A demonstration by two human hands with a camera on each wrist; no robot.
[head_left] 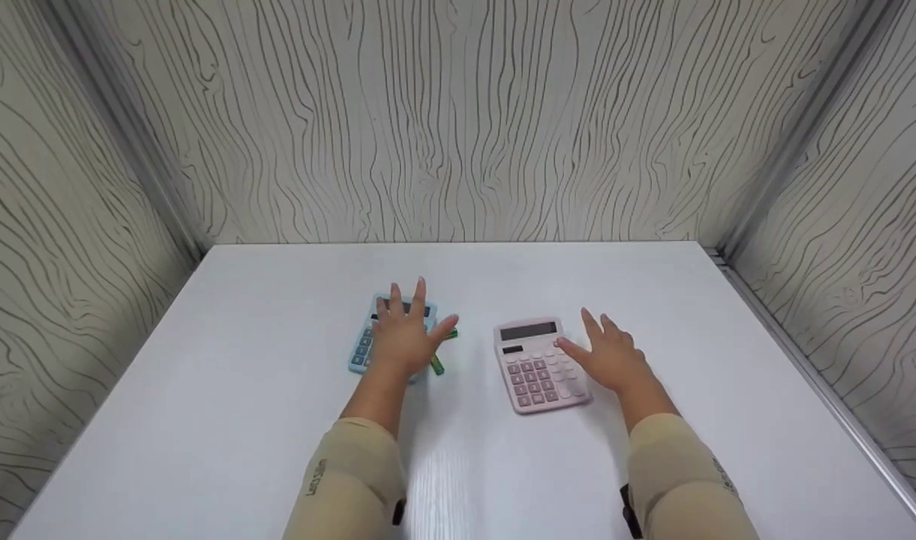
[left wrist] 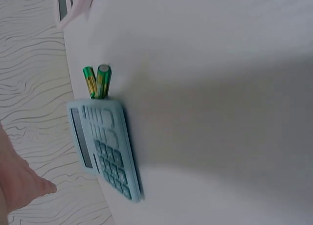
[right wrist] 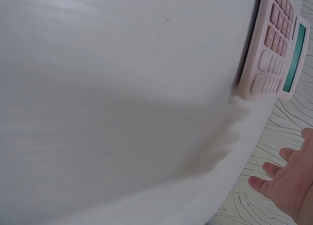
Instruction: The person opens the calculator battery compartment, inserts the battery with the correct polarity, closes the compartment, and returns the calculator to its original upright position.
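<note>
My left hand (head_left: 403, 341) hovers with spread fingers over a light blue calculator (left wrist: 105, 142), covering much of it in the head view. Two green batteries (left wrist: 103, 80) lie against that calculator's edge in the left wrist view. A pink calculator (head_left: 540, 367) lies face up on the table, right of the blue one. Beside its right edge is my right hand (head_left: 614, 358), fingers apart and thumb over the calculator's upper right in the head view. In the right wrist view the right hand is raised and holds nothing.
The white table (head_left: 277, 450) carries both calculators. Panels with a wood-grain pattern (head_left: 442, 120) stand behind it and at both sides, with metal posts (head_left: 810, 97) at the corners.
</note>
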